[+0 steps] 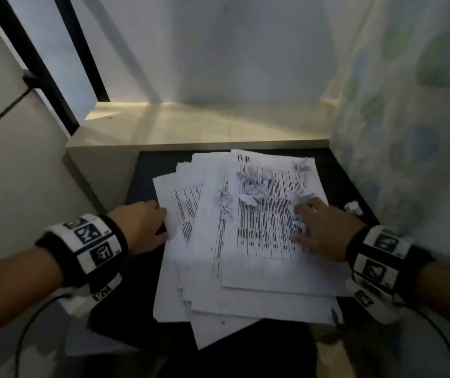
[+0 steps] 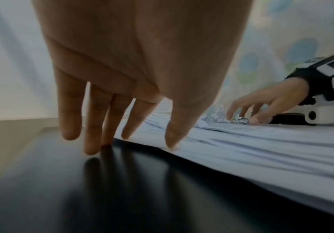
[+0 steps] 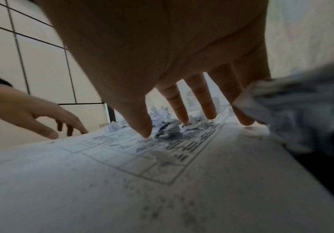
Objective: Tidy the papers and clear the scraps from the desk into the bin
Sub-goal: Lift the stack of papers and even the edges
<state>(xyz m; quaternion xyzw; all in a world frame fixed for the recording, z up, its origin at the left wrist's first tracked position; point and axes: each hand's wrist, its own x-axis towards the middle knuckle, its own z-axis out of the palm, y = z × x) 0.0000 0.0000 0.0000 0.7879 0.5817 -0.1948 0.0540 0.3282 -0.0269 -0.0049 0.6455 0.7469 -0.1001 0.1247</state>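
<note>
A messy pile of printed papers [image 1: 245, 271] covers the black desk [image 1: 142, 170]; the top sheet is marked "HR". Several crumpled scraps [image 1: 251, 193] lie on that sheet. One more scrap [image 1: 353, 207] sits on the desk to the right of the pile. My left hand [image 1: 153, 222] stands at the pile's left edge, its straight fingertips [image 2: 91, 149] down on the desk beside the papers [image 2: 261, 149]. My right hand [image 1: 305, 222] is spread on the top sheet [image 3: 102, 181], its fingertips [image 3: 145, 132] among the scraps [image 3: 162, 115]. Neither hand holds anything.
A pale ledge [image 1: 204, 124] runs behind the desk. A tiled wall [image 1: 14, 159] stands at the left and a patterned curtain [image 1: 409, 132] hangs close on the right. No bin is in view.
</note>
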